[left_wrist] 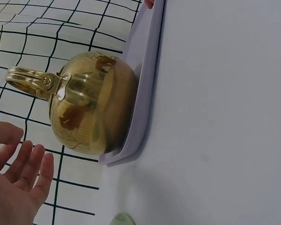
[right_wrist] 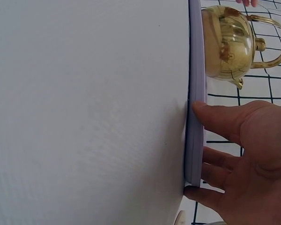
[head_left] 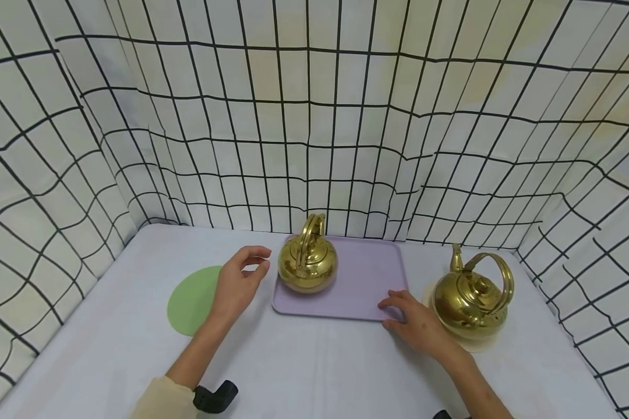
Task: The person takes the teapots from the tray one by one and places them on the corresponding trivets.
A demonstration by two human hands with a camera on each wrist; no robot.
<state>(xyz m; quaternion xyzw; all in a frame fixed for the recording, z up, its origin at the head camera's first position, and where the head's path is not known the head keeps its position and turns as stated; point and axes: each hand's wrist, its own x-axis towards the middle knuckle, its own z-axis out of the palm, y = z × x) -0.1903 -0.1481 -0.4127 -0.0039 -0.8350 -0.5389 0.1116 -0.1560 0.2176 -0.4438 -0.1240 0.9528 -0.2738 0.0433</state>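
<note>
On the left part of a lilac tray sits a brass kettle with an arched handle. My left hand hovers just left of this kettle, its fingers loosely bent and apart from it, holding nothing. At the tray's front right corner, my right hand grips the rim. The right wrist view shows the thumb against the tray's front side and some fingers over its inner side. Another brass kettle stands to the right of that hand.
A green round mat lies on the white table at left, partly behind my left hand. Beneath the right kettle is a cream round mat. White walls with a black grid enclose the back and both sides.
</note>
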